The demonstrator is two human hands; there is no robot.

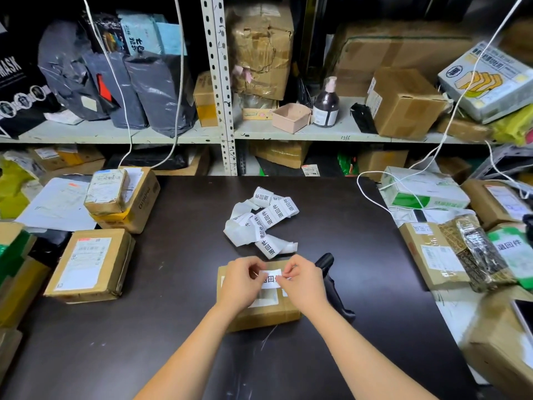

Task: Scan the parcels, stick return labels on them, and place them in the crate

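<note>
A small cardboard parcel (261,314) lies on the dark table (173,327) right in front of me. Above it both hands pinch one white return label (271,279) printed with black characters. My left hand (240,280) grips the label's left end and my right hand (302,280) its right end. A crumpled strip of more return labels (264,223) lies just beyond the parcel. A black handheld scanner (331,287) rests on the table to the right of the parcel, partly hidden by my right wrist.
Cardboard parcels (92,265) are stacked along the table's left edge. More boxes and bagged goods (450,255) lie at the right. Metal shelves (227,82) full of boxes and grey bags stand behind. White cables (372,197) hang down onto the table.
</note>
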